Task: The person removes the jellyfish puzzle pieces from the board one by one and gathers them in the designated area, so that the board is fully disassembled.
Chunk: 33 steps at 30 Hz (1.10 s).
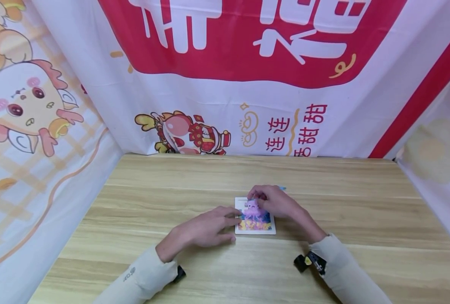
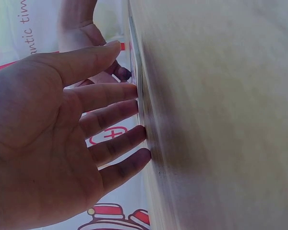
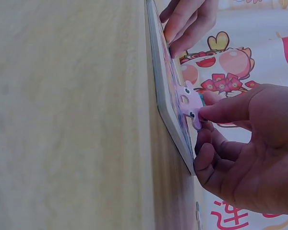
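Note:
A small square jigsaw puzzle (image 1: 255,232) with a white border lies flat on the wooden table, showing a purple octopus-like figure over blue and yellow. My right hand (image 1: 276,200) is at its upper right and pinches a pink puzzle piece (image 3: 193,101) between thumb and fingers. That piece, printed with a face, is tilted up from the puzzle surface in the right wrist view. On the puzzle's left side my left hand (image 1: 211,226) rests with fairly straight, spread fingers, the fingertips at the border and the thumb held apart.
A small blue object (image 1: 282,188) shows just behind my right hand on the table (image 1: 164,181). Printed cloth (image 1: 209,93) hangs along the table's back edge, with more cloth at the left and right sides.

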Tool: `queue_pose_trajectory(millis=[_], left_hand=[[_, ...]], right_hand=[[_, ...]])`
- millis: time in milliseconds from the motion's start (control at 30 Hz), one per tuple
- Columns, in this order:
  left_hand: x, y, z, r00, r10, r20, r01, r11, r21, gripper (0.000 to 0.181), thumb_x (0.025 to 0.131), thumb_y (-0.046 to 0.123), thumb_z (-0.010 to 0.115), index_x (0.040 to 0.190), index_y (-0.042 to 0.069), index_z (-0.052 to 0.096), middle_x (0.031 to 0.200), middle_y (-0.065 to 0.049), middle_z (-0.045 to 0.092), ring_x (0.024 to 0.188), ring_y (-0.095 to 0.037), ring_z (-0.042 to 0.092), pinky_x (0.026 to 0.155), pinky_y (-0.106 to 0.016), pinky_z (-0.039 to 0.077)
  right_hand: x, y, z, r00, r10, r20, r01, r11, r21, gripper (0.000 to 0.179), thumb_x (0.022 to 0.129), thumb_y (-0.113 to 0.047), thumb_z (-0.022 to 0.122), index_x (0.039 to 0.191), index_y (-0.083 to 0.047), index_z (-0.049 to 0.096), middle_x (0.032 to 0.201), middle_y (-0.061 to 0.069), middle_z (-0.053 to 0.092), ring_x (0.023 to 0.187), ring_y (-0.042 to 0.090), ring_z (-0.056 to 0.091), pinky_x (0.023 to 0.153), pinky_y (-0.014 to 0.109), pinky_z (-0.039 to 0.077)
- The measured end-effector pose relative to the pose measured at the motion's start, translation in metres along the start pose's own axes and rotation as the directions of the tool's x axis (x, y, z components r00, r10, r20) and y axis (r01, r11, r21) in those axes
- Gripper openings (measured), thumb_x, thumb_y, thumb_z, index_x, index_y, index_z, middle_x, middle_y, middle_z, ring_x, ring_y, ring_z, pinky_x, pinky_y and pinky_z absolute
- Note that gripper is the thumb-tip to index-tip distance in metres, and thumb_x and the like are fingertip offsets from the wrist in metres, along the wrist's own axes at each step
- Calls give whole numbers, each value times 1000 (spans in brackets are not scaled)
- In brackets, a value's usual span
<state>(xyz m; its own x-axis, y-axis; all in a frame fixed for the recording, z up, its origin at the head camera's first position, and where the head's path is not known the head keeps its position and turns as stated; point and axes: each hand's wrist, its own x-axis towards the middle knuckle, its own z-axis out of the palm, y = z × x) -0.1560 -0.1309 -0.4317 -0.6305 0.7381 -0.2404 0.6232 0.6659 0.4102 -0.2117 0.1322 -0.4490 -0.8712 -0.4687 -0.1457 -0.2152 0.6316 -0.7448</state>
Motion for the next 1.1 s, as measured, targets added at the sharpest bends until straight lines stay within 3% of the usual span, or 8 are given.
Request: queue_pose_trajectory(millis=[100,500,767,1100], left_hand=[[0,0,0,1000,-3,1,3,1000,0,58,107,38,66,159,14,53,173,-2,40,160,-25,37,133,-47,35],[2,-1,0,1000,0,5,0,1000,0,58,107,38,65,159,14,53,173,-3,40,160,-25,38,133,-46,35],[1,0,0,1000,0,8,0,1000,-7,57,107,38,65,158,15,54,173,-2,41,160,-24,38,132,-46,36],[0,-4,2,1000,28,0,-28,1000,-10,58,108,40,64,159,14,53,173,-5,40,160,-27,38,132,-47,36]], right_hand=[[1,1,0,1000,2,-7,-2,1000,21,24,105,-2,57,116,-16,74,93,6,64,79,18,58,68,28,49],[5,5,-2,1000,12,-24,-10,999,49,22,105,-5,59,115,-15,75,103,4,70,91,19,60,82,32,51],[4,13,-14,1000,-17,-25,18,997,70,21,106,-7,59,115,-14,76,109,5,72,100,21,61,89,34,52],[-3,25,-33,999,-15,-48,19,997,77,22,105,-6,59,116,-11,77,108,9,73,97,21,63,83,33,54]])
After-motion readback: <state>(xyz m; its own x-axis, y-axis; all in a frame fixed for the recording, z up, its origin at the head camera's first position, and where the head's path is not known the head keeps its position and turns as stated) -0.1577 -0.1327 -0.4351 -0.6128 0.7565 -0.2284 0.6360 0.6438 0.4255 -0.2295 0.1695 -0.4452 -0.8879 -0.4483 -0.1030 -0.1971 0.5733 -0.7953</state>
